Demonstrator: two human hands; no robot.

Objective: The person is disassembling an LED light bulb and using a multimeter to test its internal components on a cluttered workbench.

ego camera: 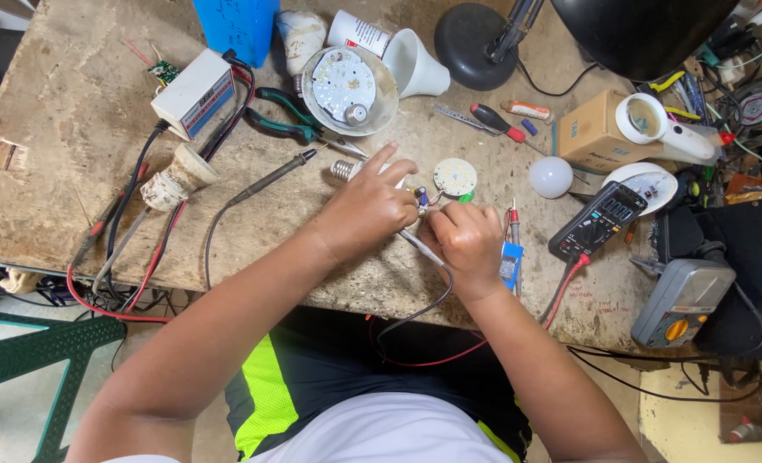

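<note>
A: Start wide. What carries all this?

B: A worn wooden surface. At the far edge a black lamp hangs over your work, with its round base beside it. To your right lie a cardboard box, a grey meter and a black multimeter with a red lead.

A: And the middle-sized things?

B: A white power box with cables on your left, a round bulb housing with its disc of lights, a white bulb cone, green pliers and a white dome.

A: Now your hands.

B: Your left hand is closed around a bulb body, its screw base poking out toward the far left. Your right hand is closed on a thin probe, its tip at the small circuit part between your 2 hands. A small round light board sits just beyond your fingers, apparently wired to that part.

A: How do you do this well?

B: In my judgement, keep the left hand pressed to the surface so the bulb cannot roll, and touch only 1 contact with the tip. Keep the thin wires slack, and mind the red probe lying just beside your right hand.
</note>
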